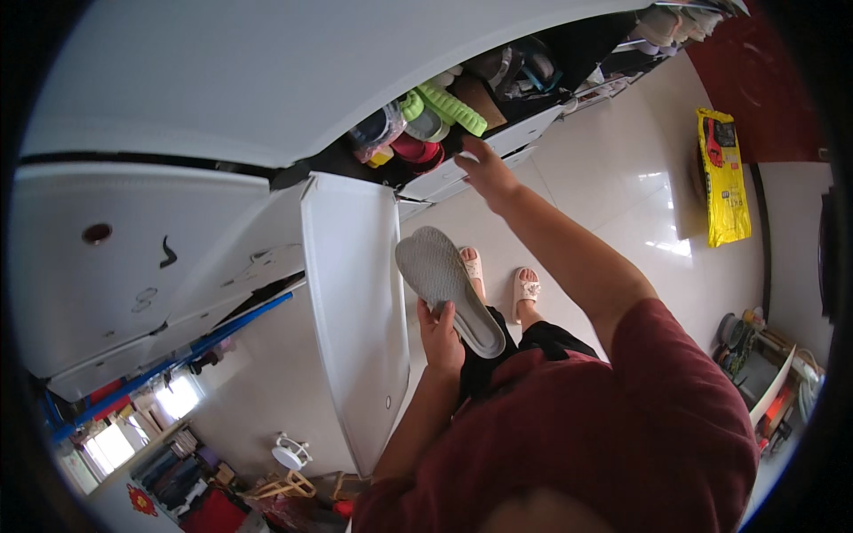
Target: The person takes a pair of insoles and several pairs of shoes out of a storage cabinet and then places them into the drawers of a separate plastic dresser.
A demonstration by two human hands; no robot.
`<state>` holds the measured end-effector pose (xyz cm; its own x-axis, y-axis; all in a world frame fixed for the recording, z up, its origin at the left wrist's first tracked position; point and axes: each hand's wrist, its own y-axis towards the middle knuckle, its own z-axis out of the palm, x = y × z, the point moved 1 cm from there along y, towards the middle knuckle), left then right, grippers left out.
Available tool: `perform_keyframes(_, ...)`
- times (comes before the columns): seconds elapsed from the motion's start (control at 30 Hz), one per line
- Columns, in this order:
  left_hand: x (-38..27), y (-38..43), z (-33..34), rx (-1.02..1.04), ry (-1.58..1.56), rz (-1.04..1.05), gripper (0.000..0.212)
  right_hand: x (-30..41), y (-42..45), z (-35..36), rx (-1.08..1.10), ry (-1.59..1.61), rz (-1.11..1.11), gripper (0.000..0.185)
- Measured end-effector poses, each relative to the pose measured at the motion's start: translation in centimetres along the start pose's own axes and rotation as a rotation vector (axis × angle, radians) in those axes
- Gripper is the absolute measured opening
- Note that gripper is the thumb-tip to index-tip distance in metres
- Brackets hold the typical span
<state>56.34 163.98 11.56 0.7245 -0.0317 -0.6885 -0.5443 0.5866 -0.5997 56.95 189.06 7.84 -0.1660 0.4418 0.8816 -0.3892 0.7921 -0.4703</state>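
My left hand (443, 336) grips a grey shoe insole (443, 273) by its side, in front of my body. The insole has a textured broad end towards the cabinet and a raised rim around the heel. A double curve shows at its broad end; whether a second insole lies behind it I cannot tell. My right hand (490, 173) is stretched out at the front edge of the open shoe cabinet, fingers apart, holding nothing visible. Just beyond it are lime-green ridged slippers (453, 106), red footwear (418, 150) and a brown piece of board (478, 103).
A white cabinet door (356, 300) stands open to my left. White cabinet panels (200, 80) extend along the far side. A yellow bag (725, 180) with printing lies on the tiled floor at right. A white stool (290, 456) stands at lower left; boxed clutter (766, 373) sits at lower right.
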Motion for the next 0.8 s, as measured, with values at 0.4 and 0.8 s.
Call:
perform_keyframes(0.4, 0.2, -3.8, 5.0, 0.273, 0.524, 0.221, 0.055, -5.3, -15.9, -5.8, 0.402, -0.099, 0.263, 0.045)
perform_keyframes(0.8, -16.0, -18.9, 1.7, -0.603, 1.519, 0.857, 0.040, -1.1, -16.6, -15.3, 0.354, 0.046, 0.194, 0.037)
